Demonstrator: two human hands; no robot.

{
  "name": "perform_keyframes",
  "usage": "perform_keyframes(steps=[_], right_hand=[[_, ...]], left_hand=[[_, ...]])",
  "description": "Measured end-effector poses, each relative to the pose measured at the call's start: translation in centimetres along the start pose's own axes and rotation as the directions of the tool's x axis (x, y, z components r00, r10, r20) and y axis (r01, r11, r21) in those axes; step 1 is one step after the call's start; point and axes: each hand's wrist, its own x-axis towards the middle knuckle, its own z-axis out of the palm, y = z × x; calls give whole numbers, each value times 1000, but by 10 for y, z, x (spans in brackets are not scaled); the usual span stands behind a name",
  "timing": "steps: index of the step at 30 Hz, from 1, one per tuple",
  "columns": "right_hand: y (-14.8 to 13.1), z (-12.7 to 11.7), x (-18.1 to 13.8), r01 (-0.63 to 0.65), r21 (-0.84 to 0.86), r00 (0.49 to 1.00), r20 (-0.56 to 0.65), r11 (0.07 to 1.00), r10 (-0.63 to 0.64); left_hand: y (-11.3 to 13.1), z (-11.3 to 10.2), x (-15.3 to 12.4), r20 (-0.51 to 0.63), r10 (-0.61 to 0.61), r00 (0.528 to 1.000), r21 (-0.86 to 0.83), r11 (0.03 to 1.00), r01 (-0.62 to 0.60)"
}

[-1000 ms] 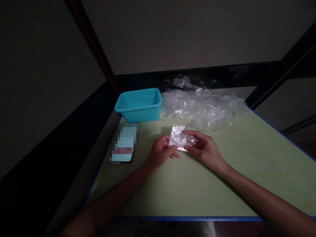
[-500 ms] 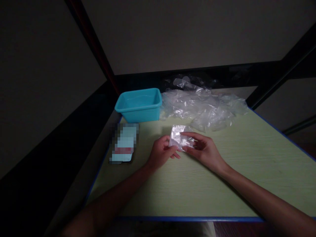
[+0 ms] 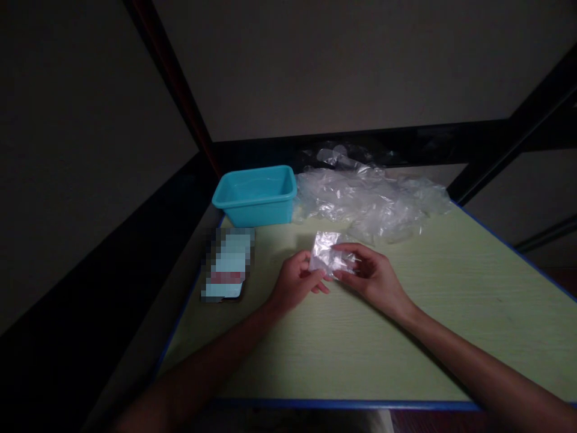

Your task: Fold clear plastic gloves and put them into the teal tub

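Observation:
Between my two hands is a clear plastic bag (image 3: 325, 251), folded into a small shiny square a little above the table. My left hand (image 3: 297, 278) pinches its lower left corner, thumb on top and fingers beneath. From the other side my right hand (image 3: 368, 267) grips the bag's right part, with thumb and index finger on the near face. The bag's right end is partly hidden by the right-hand fingers. Farther back lies a heap of crumpled clear plastic bags (image 3: 383, 201).
A turquoise plastic basin (image 3: 259, 211) stands at the table's back left. In front of it lies a phone (image 3: 229, 261), its screen blurred out. The pale green table (image 3: 406, 367) has a blue edge, and a wall rises behind it.
Both hands keep their hold on the folded bag, with only a slight shift of the fingers. The whole view has moved slightly; the basin, phone and heap stay put.

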Motion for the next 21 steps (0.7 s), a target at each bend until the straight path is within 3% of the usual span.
perform_keyframes(steps=[7, 12, 15, 18, 21], right_hand=[[-2, -1, 1, 2, -6, 1000, -4, 1000, -2], [-3, -2, 1, -14, 7, 1000, -5, 1000, 14], [-2, -3, 1, -24, -1, 1000, -1, 1000, 24], [-1, -3, 2, -13, -10, 1000, -7, 1000, 13], [-2, -2, 3, 1, -5, 1000, -27, 1000, -1]], left_hand=[[2, -1, -1, -45, -3, 999, -22, 1000, 2], [7, -8, 2, -214, 97, 972, -49, 993, -110], [19, -15, 9, -370, 111, 922, -117, 979, -165], [38, -24, 23, -535, -17, 844, -272, 950, -153], [58, -34, 41, -612, -137, 779, -363, 924, -123]])
